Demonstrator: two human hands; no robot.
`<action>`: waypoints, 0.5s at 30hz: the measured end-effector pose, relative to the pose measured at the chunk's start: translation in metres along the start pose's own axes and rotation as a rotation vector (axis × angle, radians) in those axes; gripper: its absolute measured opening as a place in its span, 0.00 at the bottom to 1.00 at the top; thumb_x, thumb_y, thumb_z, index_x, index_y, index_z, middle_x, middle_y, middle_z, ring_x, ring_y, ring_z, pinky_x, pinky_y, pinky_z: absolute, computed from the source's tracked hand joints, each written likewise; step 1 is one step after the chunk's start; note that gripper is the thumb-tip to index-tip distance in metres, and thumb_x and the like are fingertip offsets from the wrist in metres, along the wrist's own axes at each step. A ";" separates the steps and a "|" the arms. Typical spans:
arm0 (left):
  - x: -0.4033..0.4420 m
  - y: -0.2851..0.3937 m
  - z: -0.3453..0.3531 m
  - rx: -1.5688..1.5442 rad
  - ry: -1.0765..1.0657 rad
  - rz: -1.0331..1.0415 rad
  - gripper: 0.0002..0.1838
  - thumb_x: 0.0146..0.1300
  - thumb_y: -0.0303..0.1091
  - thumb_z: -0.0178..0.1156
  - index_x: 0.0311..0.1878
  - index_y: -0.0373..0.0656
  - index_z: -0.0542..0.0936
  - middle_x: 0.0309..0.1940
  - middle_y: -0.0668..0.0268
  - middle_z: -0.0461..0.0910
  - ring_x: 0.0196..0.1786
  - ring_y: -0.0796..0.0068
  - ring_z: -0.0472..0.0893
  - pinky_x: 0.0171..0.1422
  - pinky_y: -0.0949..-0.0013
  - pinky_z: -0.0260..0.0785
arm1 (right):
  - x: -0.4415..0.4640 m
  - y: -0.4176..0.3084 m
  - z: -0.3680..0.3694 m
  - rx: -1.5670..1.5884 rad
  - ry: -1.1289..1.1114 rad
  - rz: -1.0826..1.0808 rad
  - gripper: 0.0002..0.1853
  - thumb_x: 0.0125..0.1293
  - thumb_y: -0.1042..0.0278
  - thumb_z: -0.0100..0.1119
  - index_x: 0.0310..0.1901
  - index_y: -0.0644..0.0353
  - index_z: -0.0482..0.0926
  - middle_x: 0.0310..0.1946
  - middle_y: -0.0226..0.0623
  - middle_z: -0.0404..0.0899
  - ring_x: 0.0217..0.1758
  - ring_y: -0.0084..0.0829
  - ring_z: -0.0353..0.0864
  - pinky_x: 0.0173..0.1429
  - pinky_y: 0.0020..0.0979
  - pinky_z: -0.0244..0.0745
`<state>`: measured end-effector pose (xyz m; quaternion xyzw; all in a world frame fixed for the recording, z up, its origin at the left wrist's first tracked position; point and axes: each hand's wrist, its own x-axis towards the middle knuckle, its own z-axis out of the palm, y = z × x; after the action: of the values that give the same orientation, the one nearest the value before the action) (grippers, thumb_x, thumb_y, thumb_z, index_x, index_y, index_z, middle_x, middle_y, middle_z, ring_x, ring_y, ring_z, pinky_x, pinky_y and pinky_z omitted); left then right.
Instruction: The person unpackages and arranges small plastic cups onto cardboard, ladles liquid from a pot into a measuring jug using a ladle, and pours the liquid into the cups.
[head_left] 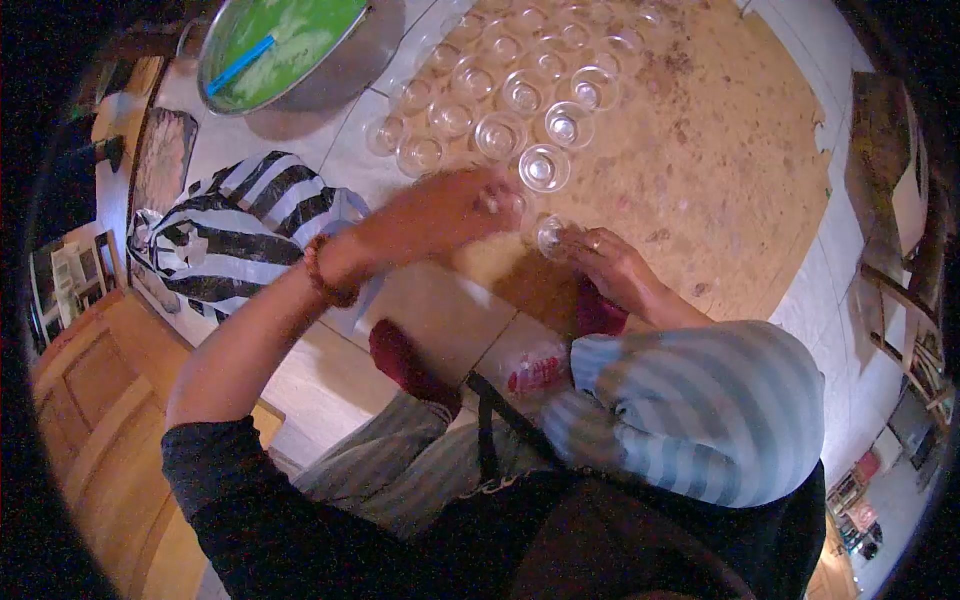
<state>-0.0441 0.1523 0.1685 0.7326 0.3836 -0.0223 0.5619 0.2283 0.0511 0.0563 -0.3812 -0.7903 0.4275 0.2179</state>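
My left hand, blurred by motion and with a beaded bracelet at the wrist, reaches to the near edge of the cup rows. Its fingers are closed around a clear cup. My right hand, with a ring on one finger, pinches another small clear cup just to the right of it. Beyond both hands, clear plastic cups stand in several rows on a brown board and the tiles beside it.
A large metal pot of green liquid with a blue-handled tool stands at the upper left. Below it lies a black-and-white striped bag. A clear bag with red print lies between my feet. Wooden furniture is at the left.
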 end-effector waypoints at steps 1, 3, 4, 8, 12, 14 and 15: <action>-0.006 -0.007 0.014 0.160 -0.084 0.008 0.20 0.62 0.41 0.55 0.54 0.40 0.75 0.50 0.60 0.77 0.50 0.64 0.76 0.57 0.64 0.67 | -0.001 0.001 0.004 0.077 0.009 0.027 0.17 0.53 0.79 0.56 0.47 0.59 0.78 0.51 0.38 0.76 0.50 0.39 0.75 0.54 0.35 0.71; -0.021 -0.024 0.051 0.231 -0.072 0.162 0.22 0.57 0.48 0.58 0.45 0.38 0.75 0.40 0.51 0.77 0.45 0.53 0.77 0.48 0.59 0.68 | 0.005 -0.008 0.002 0.248 0.014 0.087 0.18 0.52 0.79 0.56 0.47 0.59 0.78 0.51 0.37 0.76 0.50 0.39 0.75 0.54 0.35 0.71; -0.025 -0.035 0.072 0.272 -0.114 0.188 0.24 0.55 0.52 0.60 0.42 0.38 0.75 0.37 0.48 0.77 0.43 0.49 0.77 0.45 0.57 0.69 | 0.004 -0.007 0.003 0.223 0.012 0.082 0.18 0.52 0.79 0.57 0.47 0.58 0.78 0.51 0.37 0.76 0.50 0.39 0.75 0.54 0.35 0.72; -0.047 -0.037 0.133 0.067 -0.154 0.005 0.35 0.49 0.57 0.64 0.49 0.34 0.71 0.41 0.44 0.76 0.45 0.47 0.77 0.48 0.54 0.69 | -0.005 0.024 0.015 -0.126 0.038 -0.055 0.19 0.51 0.78 0.59 0.48 0.57 0.77 0.52 0.37 0.76 0.50 0.39 0.75 0.53 0.34 0.72; -0.060 -0.013 0.175 0.206 -0.200 -0.261 0.44 0.47 0.60 0.64 0.56 0.30 0.65 0.43 0.42 0.75 0.46 0.45 0.76 0.49 0.52 0.70 | 0.001 -0.011 0.000 -0.282 0.053 -0.122 0.20 0.51 0.77 0.62 0.48 0.57 0.77 0.52 0.37 0.76 0.48 0.39 0.76 0.51 0.33 0.72; -0.058 -0.011 0.185 0.245 -0.182 -0.276 0.46 0.48 0.60 0.63 0.57 0.28 0.64 0.42 0.41 0.75 0.45 0.45 0.77 0.48 0.52 0.71 | 0.008 -0.027 -0.014 -0.340 0.063 -0.082 0.18 0.51 0.77 0.63 0.46 0.57 0.78 0.50 0.37 0.77 0.44 0.37 0.77 0.48 0.34 0.73; -0.057 -0.014 0.192 0.255 -0.147 -0.262 0.46 0.49 0.61 0.62 0.57 0.27 0.63 0.42 0.41 0.75 0.45 0.45 0.77 0.48 0.52 0.71 | 0.006 -0.028 -0.016 -0.329 0.107 -0.102 0.17 0.52 0.77 0.63 0.46 0.58 0.78 0.48 0.37 0.77 0.44 0.38 0.77 0.48 0.34 0.73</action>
<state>-0.0160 -0.0389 0.1129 0.7381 0.4278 -0.1971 0.4831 0.2235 0.0540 0.0888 -0.3932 -0.8551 0.2602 0.2157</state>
